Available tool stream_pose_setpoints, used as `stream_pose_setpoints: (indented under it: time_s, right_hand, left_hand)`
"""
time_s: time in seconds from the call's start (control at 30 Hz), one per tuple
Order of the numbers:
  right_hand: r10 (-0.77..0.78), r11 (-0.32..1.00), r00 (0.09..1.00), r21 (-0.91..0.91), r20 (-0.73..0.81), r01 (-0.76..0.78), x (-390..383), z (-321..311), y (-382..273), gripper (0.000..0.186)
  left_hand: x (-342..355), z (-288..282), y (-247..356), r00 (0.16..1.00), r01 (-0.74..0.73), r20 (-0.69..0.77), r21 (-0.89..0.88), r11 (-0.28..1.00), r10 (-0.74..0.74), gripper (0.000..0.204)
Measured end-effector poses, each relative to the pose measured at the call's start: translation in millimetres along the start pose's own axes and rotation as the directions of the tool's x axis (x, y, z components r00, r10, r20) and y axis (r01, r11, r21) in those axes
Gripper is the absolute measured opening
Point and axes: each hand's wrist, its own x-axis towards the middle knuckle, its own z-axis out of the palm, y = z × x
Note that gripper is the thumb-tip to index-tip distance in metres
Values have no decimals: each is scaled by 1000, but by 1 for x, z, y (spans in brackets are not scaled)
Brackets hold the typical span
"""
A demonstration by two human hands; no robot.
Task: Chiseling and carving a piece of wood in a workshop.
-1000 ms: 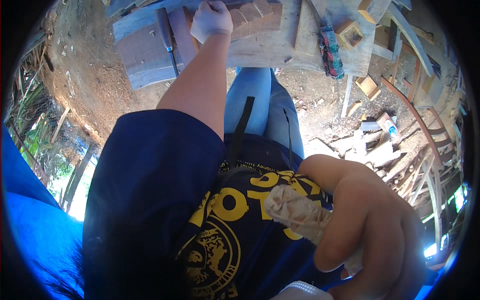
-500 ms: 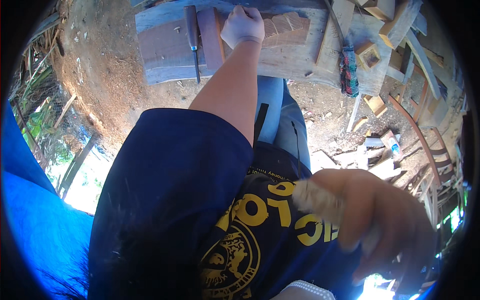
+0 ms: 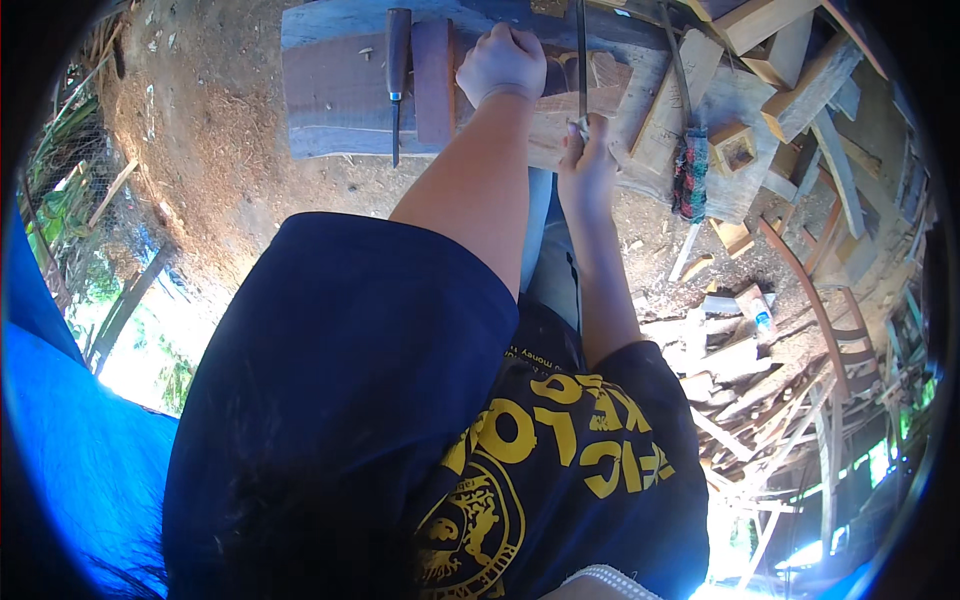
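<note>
At the bench [image 3: 320, 100] top, my left hand [image 3: 502, 65] is closed in a fist over a brown wooden piece [image 3: 605, 78]; what it grips is hidden. My right hand [image 3: 587, 150] is closed round the lower part of a long, thin dark tool [image 3: 582, 50] standing out beyond its fingers, just right of my left hand. Left of both lie a narrow tool [image 3: 397, 55] with a wooden handle and dark shaft, and a reddish-brown board [image 3: 434, 80]. To the right rests a curved dark tool [image 3: 692, 175] with plaid cloth wrapped round its handle.
Offcuts and small wooden boxes [image 3: 735, 150] crowd the bench's right side. A curved wooden chair frame [image 3: 835, 340] and a heap of scrap wood [image 3: 750, 410] lie on the right. Dirt ground [image 3: 180, 180] with shavings extends left, beside a blue tarp [image 3: 75, 450].
My right hand has risen from beside my shirt, where it held a pale wrapped object, to the bench and the thin tool. My left fist appears slightly farther right as the view shifted.
</note>
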Motion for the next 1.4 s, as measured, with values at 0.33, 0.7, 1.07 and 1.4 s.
stream_pose_setpoints:
  time_s: [0.33, 0.7, 1.07, 1.4]
  right_hand:
    - [-110, 973, 993, -209, -30, 101, -40, -15, 39, 20]
    - [-34, 950, 998, -309, 61, 51, 1, -6, 12, 11]
    - [99, 964, 994, -243, -53, -109, -48, -21, 46, 18]
    - [199, 906, 964, -408, 177, -113, -44, -60, -1, 14]
  left_hand:
    - [-3, 4, 1, 996, -16, -90, -13, 1000, 14, 25]
    - [-6, 7, -2, 986, -41, -161, -14, 999, 38, 25]
    - [-4, -2, 4, 997, 10, -74, -23, 1000, -12, 28]
    - [-6, -8, 9, 998, 57, -21, -38, 998, -58, 33]
